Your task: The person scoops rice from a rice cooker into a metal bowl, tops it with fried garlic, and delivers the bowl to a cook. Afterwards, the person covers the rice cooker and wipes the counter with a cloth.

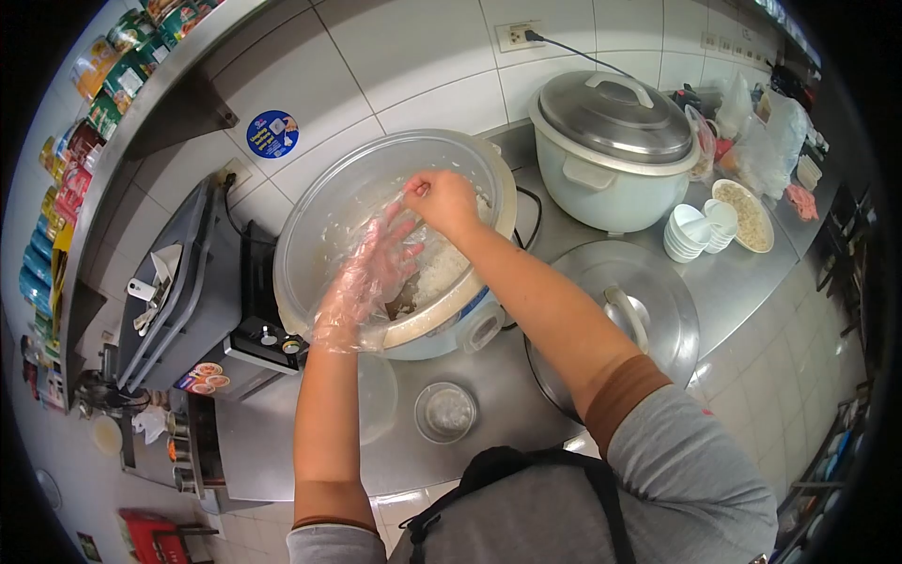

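Over a large open rice cooker (291, 254), my left hand (387, 254) is inside a loose clear plastic glove (340, 315), its fingers stretched and apart. My right hand (445, 201) is bare and pinches the glove's plastic near the left fingertips. White cooked rice (442, 268) lies on the right side of the pot, below both hands, and loose grains stick to the inner wall. The left hand and glove hide part of the pot's inside.
A big metal lid (583, 273) lies on the steel counter beside a closed rice cooker (611, 183). A small metal bowl (446, 413) sits near the front edge. White cups (684, 240) and a plate of pale food (747, 214) stand right; a black toaster oven (254, 348) stands left.
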Tool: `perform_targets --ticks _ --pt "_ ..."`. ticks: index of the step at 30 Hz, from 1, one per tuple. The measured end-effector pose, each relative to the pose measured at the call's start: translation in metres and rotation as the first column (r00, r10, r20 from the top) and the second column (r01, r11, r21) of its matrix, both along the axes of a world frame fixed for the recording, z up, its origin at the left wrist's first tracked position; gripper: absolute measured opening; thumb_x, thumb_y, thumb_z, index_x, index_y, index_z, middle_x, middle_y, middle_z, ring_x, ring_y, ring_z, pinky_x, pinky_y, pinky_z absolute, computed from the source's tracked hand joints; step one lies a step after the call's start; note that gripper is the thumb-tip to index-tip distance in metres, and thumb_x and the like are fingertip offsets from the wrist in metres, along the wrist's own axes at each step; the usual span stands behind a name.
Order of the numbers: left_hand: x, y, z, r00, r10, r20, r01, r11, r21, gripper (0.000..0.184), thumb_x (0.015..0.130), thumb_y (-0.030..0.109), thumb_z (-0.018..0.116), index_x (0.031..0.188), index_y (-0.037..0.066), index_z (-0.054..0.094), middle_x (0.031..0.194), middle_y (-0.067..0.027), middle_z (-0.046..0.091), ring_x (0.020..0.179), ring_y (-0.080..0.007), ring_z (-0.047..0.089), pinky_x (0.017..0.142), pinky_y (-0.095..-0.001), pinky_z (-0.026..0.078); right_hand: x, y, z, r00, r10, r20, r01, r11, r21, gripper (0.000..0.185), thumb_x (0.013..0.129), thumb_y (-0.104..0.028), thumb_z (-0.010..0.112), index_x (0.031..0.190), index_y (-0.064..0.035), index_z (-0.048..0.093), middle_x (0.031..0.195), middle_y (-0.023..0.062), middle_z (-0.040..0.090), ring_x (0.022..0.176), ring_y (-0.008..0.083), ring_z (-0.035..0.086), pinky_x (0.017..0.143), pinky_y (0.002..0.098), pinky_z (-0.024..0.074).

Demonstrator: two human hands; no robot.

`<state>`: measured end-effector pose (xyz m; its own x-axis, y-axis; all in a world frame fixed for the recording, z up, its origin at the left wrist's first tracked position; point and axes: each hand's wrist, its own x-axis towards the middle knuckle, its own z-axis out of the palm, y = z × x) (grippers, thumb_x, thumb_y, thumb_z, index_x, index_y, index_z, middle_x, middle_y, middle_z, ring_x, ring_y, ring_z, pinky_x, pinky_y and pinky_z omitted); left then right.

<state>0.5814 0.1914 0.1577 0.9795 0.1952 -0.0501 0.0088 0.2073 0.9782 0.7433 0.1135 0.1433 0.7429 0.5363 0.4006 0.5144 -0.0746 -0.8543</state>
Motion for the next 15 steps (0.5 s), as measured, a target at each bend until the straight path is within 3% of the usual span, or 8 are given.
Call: perform_targets --ticks 2,5,8,11,14,15 --pt "0.000 -0.001 0.000 1.000 -0.006 -0.012 0.006 1.000 -0.011 0.082 0.091 0.065 0.040 0.151 0.015 0.017 0.154 -0.0171 0.018 0.134 -0.0377 0.031 0.111 -0.0554 0.016 0.006 0.002 -0.002 0.994 -0.092 -0.061 0.095 0.994 0.047 0.017 0.070 -0.017 0.068 0.084 -0.0091 0.072 0.078 0.0087 0.068 0.072 0.0237 0.065 0.069 0.0323 0.0520" --pt "0.001 0.004 -0.004 1.000 0.029 -0.013 -0.029 0.998 -0.049 0.080 0.092 0.061 0.043 0.150 0.012 0.018 0.152 -0.0156 0.024 0.126 -0.0336 0.039 0.107 -0.0519 0.025 0.008 0.005 -0.003 0.994 -0.068 0.084 0.051 0.979 0.200 0.016 0.071 -0.016 0.066 0.086 -0.0109 0.071 0.084 0.0061 0.067 0.086 0.0228 0.063 0.080 0.0359 0.0496" --pt "0.001 0.012 -0.011 0.993 0.116 -0.025 -0.117 0.992 -0.052 0.081 0.092 0.060 0.045 0.150 0.009 0.020 0.152 -0.0153 0.026 0.122 -0.0322 0.043 0.104 -0.0500 0.030 -0.013 0.009 0.001 0.901 -0.108 0.419 -0.073 0.916 0.394 0.017 0.071 -0.015 0.066 0.088 -0.0123 0.070 0.090 0.0034 0.067 0.100 0.0219 0.056 0.091 0.0411 0.0415" --pt "0.000 0.018 -0.016 0.984 0.172 -0.055 -0.175 0.983 -0.059 0.083 0.092 0.059 0.046 0.149 0.005 0.019 0.153 -0.0158 0.024 0.126 -0.0339 0.041 0.104 -0.0496 0.030 -0.022 -0.002 0.006 0.849 0.111 0.517 -0.282 0.922 0.264 0.019 0.070 -0.014 0.066 0.089 -0.0131 0.069 0.091 0.0017 0.067 0.106 0.0205 0.052 0.097 0.0439 0.0343" --pt "-0.003 0.015 -0.010 0.983 0.164 -0.087 -0.165 0.986 -0.004 0.084 0.091 0.059 0.046 0.149 0.005 0.018 0.154 -0.0163 0.021 0.131 -0.0362 0.035 0.107 -0.0490 0.028 -0.013 -0.002 0.004 0.822 0.277 0.498 -0.310 0.951 -0.017 0.017 0.070 -0.015 0.067 0.087 -0.0126 0.068 0.092 0.0020 0.067 0.102 0.0204 0.055 0.098 0.0417 0.0344" --pt "-0.004 0.011 -0.007 0.983 0.155 -0.100 -0.153 0.988 0.027 0.084 0.091 0.060 0.046 0.149 0.006 0.018 0.154 -0.0164 0.020 0.134 -0.0370 0.033 0.108 -0.0488 0.026 -0.011 -0.002 0.005 0.864 0.245 0.441 -0.260 0.965 -0.028 0.017 0.070 -0.015 0.067 0.087 -0.0122 0.068 0.092 0.0020 0.067 0.101 0.0210 0.055 0.097 0.0413 0.0353"
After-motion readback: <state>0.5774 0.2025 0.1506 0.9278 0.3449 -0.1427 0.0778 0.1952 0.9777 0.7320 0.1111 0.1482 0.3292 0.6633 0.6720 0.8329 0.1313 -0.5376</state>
